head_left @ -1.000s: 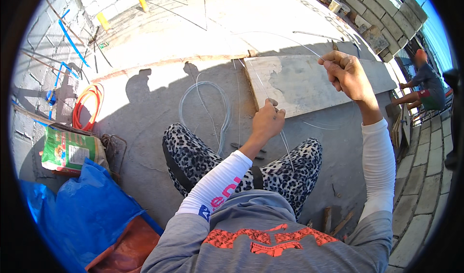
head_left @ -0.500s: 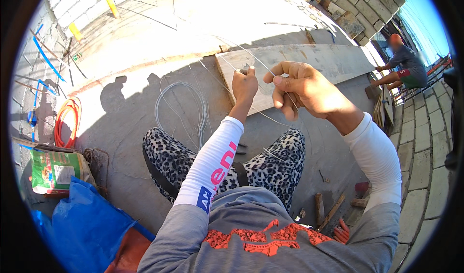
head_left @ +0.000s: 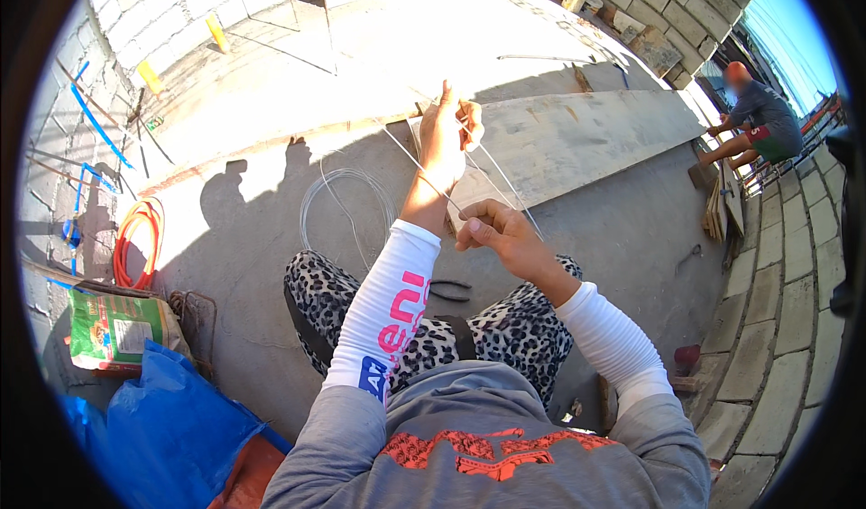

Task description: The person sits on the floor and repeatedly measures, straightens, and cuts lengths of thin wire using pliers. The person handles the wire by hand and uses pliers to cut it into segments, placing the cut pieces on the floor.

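My left hand (head_left: 444, 144) is raised in front of me, its fingers curled round a thin pale wire (head_left: 506, 179) and its thumb pointing up. Closer to my body, my right hand (head_left: 505, 237) pinches a strand of that wire between thumb and fingertips, just beside my left wrist. Several strands run slantwise between and past the hands. A loose coil of pale wire (head_left: 304, 213) lies on the concrete floor beyond my left knee. Between my legs a pair of dark-handled pliers (head_left: 451, 290) rests on the ground, partly hidden by my left sleeve.
A long board (head_left: 577, 135) lies ahead to the right. At left are an orange hose coil (head_left: 137, 243), a green-and-white sack (head_left: 113, 333) and a blue sheet (head_left: 176, 410). A co-worker (head_left: 762, 117) crouches far right, near a block wall (head_left: 767, 315).
My right hand has come down and left, nearer my body, with the wire pinched. My left hand has turned its thumb up. More of the pliers shows.
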Demonstrator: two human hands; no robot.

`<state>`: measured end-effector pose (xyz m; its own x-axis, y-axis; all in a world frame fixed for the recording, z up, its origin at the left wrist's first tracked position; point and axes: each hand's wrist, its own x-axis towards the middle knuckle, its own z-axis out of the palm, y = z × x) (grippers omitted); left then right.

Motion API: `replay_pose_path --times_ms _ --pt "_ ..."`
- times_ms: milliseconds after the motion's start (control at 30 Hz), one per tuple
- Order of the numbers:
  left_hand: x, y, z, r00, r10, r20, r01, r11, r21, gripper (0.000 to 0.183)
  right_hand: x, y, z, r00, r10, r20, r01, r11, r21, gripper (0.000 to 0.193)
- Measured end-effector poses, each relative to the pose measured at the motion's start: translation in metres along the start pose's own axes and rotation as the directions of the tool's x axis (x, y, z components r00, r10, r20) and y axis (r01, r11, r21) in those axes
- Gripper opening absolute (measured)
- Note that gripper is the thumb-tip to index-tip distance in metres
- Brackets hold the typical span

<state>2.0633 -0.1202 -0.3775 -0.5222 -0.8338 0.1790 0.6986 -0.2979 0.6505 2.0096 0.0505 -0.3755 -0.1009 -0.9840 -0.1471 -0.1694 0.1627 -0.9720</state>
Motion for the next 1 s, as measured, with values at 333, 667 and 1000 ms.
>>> replay_pose_path --times_ms 333,667,1000 --pt "-0.008 0.014 -0.011 0.984 -0.141 -0.107 0.129 0.985 -0.111 0.026 -0.051 0.019 -0.016 0.855 -0.056 -0.516 0.174 0.967 0.184 0.043" --pt "-0.068 0.047 0.004 0.917 -0.293 0.271 0.374 0.867 -0.329 0.085 0.034 -0.083 -0.065 0.814 -0.456 -0.360 0.199 0.801 -0.564 0.043" --pt "-0.067 0.046 0.041 0.977 0.202 -0.075 -0.113 0.777 0.619 0.033 0.065 -0.119 -0.027 0.974 -0.142 -0.178 0.038 0.873 -0.487 0.042"
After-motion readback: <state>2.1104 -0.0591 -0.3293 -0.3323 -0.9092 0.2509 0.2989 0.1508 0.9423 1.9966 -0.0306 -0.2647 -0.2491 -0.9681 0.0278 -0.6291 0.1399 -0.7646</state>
